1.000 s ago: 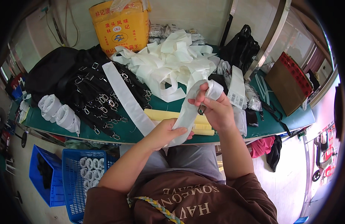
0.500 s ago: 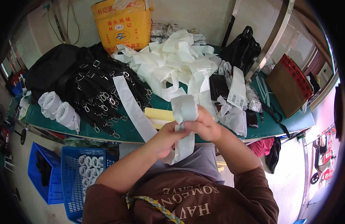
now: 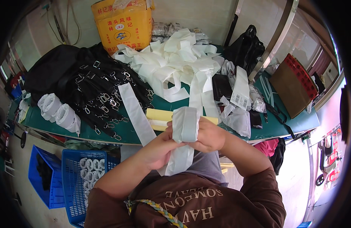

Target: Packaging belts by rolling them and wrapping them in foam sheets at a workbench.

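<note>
1. Head view, far left: two blue crates (image 3: 78, 178) stand on the floor below the tabletop's (image 3: 126, 133) near edge; the nearer holds small white rolls, and the rim cuts off the farther one
2. Near the tabletop's left end lie finished white rolls (image 3: 56, 112), beside a heap of black straps with metal buckles (image 3: 103, 95) reaching almost to the front edge
3. Left hand (image 3: 156, 152) closes on the white webbing strip (image 3: 185, 127) from below, in front of the tabletop's edge above the lap; a loose tail hangs under it
4. Right hand (image 3: 207, 135) clasps the wound loop of the same strip, touching the left hand; the strip hides most fingertips
5. Behind the hands a yellow bar (image 3: 160, 116) lies along the edge, partly covered
6. Farther back, a pile of loose white webbing (image 3: 175, 60) fills the middle, leaving little bare tabletop
7. Right end holds plastic bags (image 3: 236, 117) and a brown box (image 3: 289, 89) over the corner
</note>
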Demonstrator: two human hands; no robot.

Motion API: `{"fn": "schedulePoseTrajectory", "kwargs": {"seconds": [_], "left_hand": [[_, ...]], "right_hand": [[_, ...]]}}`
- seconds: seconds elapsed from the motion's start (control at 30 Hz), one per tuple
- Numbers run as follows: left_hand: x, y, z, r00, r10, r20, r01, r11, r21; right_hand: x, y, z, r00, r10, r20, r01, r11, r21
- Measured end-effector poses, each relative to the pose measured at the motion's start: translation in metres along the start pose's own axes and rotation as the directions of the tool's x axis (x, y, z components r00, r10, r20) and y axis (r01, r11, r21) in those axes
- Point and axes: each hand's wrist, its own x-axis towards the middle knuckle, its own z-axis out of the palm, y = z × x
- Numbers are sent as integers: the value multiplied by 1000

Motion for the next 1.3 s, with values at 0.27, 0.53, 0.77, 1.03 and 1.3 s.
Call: {"fn": "schedulePoseTrajectory", "kwargs": {"seconds": [0.27,0.53,0.77,1.03,1.3], "left_hand": [[-10,6,11,958,-127,258,98,988,123],[-30,25,29,958,-149,243,164,986,-42],[-30,32,26,928,-277,249,284,959,10],[-46,45,13,652,45,757,19,997,-75],[-48,93,41,725,439,530,-386,897,-215]], "right_hand": [[-9,-1,-36,985,102,137,-68,971,-229],[-9,-14,-46,978,51,201,11,956,-295],[-1,-9,-61,940,-71,333,228,859,-458],[-2,-26,-61,941,-90,326,255,821,-510],[-2,-62,-29,920,385,67,-388,880,273]]}}
